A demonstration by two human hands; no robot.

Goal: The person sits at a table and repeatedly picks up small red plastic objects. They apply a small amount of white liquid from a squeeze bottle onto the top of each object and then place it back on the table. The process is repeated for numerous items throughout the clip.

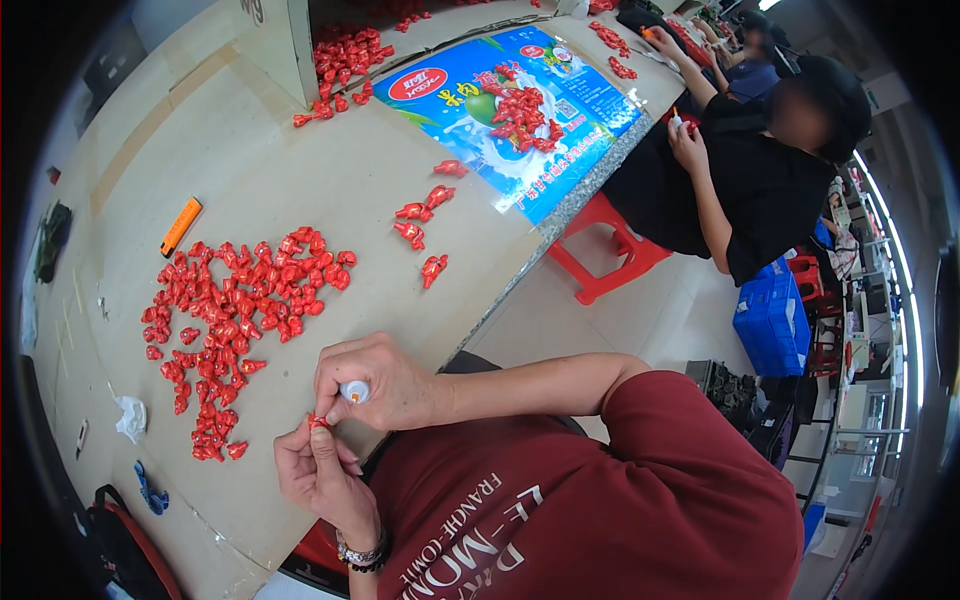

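Poster [580, 115] and red heap [240, 305] beyond right hand [390, 388]

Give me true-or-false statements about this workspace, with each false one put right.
1. The right hand holds a white bottle. True.
2. The left hand is away from every red piece. False: its fingers pinch a small red piece.
3. Some red pieces lie on the blue printed sheet. True.
4. The orange object lies on that sheet. False: it lies by the large pile of red pieces.
5. A bracelet circles the left wrist. True.
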